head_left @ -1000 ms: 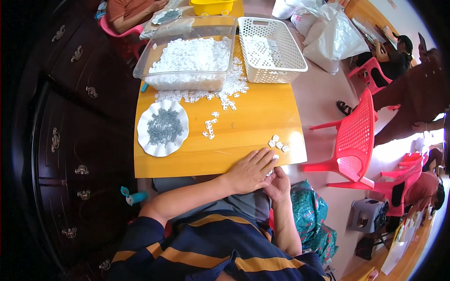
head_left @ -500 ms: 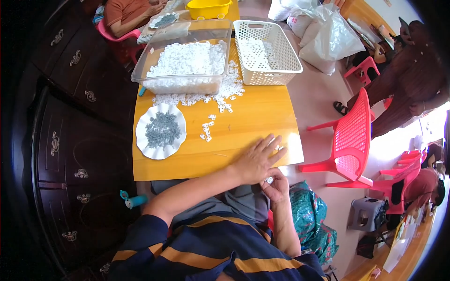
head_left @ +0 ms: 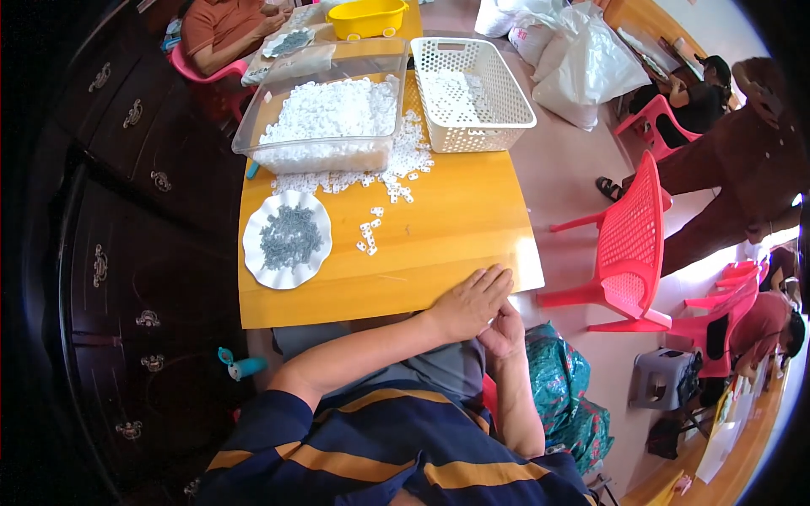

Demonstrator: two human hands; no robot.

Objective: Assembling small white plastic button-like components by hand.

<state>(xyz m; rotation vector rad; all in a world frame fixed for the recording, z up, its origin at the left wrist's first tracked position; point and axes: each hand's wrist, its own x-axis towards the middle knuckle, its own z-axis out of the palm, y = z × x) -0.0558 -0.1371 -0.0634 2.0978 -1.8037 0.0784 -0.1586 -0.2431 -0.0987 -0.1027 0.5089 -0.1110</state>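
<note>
My left hand (head_left: 474,305) reaches across to the right front corner of the wooden table (head_left: 456,211), its fingers stretched out and close together. Just below it, at the table edge, my right hand (head_left: 504,332) is curled with its thumb up, touching or nearly touching the left one. A bit of a small white plastic piece (head_left: 489,322) shows at the right thumb; the rest of what lies in that palm is hidden. Several white two-holed pieces (head_left: 369,237) lie loose on the table. A scalloped white plate (head_left: 253,257) on the left carries a heap of small grey parts (head_left: 291,237).
A clear plastic bin (head_left: 325,160) full of white pieces stands at the back, with more spilled around it. Beside it is a white perforated basket (head_left: 481,137). A red chair (head_left: 629,244) stands on the right. A green bag (head_left: 561,375) sits by my right forearm. Other people sit nearby.
My left hand has drawn back toward the table edge and its spread fingers have come together. It now lies closer over my right hand, covering more of the white piece there.
</note>
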